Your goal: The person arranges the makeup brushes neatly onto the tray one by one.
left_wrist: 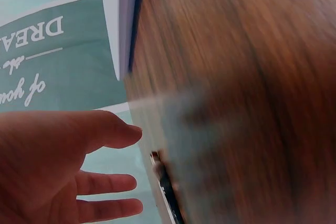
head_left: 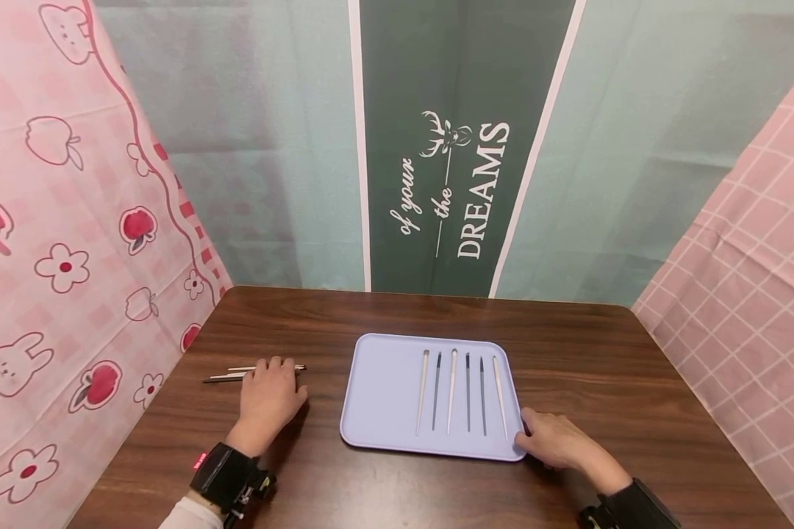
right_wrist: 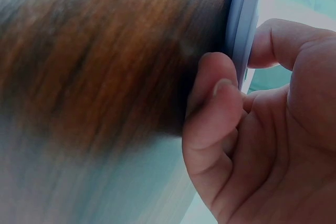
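Observation:
A lavender tray lies on the wooden table, with several slim makeup brushes in a row across its middle and right part. Some have pale handles, others dark grey ones. My right hand grips the tray's near right corner; in the right wrist view the thumb is over the rim and curled fingers sit at its outer side. To the left of the tray, my left hand is over a few loose brushes, partly hiding them. Its fingers look extended in the left wrist view, beside a dark-handled brush.
The brown table reaches back to a green and teal curtain. Pink patterned cloth hangs at the left, and pink checked cloth at the right. Each wrist wears a black camera strap.

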Demonstrator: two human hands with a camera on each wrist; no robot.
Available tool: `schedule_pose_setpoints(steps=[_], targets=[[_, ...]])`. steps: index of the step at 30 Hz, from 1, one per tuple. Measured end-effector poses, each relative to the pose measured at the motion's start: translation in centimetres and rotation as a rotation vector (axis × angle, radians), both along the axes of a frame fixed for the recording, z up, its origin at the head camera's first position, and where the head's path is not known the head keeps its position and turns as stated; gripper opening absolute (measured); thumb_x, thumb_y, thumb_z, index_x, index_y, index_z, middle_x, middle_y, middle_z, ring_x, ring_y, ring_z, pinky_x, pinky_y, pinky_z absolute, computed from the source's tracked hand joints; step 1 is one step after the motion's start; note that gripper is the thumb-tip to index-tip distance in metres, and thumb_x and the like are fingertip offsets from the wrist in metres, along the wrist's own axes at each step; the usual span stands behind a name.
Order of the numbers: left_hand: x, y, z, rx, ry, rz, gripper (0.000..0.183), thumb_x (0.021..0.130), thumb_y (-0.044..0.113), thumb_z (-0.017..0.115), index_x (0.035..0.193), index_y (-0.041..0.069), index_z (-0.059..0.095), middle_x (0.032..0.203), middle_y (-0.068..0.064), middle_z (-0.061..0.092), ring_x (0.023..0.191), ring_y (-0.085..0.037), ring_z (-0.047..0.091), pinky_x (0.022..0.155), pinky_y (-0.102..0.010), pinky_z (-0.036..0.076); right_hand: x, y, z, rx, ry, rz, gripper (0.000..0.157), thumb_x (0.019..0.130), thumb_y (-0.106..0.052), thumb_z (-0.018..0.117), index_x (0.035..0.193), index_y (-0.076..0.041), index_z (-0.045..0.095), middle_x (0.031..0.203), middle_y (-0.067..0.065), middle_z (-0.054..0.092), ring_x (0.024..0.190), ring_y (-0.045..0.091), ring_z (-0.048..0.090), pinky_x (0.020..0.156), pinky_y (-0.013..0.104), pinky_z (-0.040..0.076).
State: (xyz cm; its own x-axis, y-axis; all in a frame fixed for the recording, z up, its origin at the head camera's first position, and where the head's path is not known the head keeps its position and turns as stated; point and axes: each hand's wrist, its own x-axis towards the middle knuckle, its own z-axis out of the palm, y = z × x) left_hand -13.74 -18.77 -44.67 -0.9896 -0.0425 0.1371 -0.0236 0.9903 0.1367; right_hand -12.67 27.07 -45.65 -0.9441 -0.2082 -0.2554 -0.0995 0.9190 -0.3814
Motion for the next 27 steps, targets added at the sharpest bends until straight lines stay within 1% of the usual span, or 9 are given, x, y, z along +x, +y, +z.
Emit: schedule_pose_setpoints(steps=[15, 21, 27], targets=[[0.9, -3.1, -0.3, 0.016, 0.007, 0.024, 0.050, 0.086, 0.030, 0.075, 0.117, -0.007, 0.061, 0.114, -0.028, 0.061, 0.113, -0.050, 0.053, 0.088, -0.066, 0.043, 0.0, 0.0, -0.1, -0.004, -0.004, 0.000, 0.019, 0.085, -0.020, 0.064, 0.081, -0.014, 0.048, 0.062, 0.000, 0.051, 0.043, 0.015, 0.051, 0.042, 0.029, 0.041], [0.8, -3.9, -0.4, 0.017, -0.008, 0.030, 0.053, 0.087, 0.031, 0.076, 0.119, -0.008, 0.060, 0.116, -0.029, 0.061, 0.112, -0.051, 0.053, 0.088, -0.066, 0.042, 0.1, 0.0, -0.1, -0.007, -0.003, -0.006, 0.018, 0.084, -0.019, 0.064, 0.081, -0.013, 0.047, 0.062, 0.001, 0.051, 0.043, 0.016, 0.052, 0.041, 0.030, 0.042], [0.9, -4.5, -0.6, 0.027, -0.014, 0.038, 0.050, 0.087, 0.030, 0.074, 0.118, -0.007, 0.060, 0.114, -0.028, 0.061, 0.110, -0.050, 0.053, 0.088, -0.066, 0.042, 0.0, -0.1, 0.0, -0.005, -0.010, -0.009, 0.018, 0.085, -0.020, 0.065, 0.082, -0.013, 0.048, 0.063, 0.001, 0.051, 0.043, 0.016, 0.052, 0.042, 0.030, 0.042]])
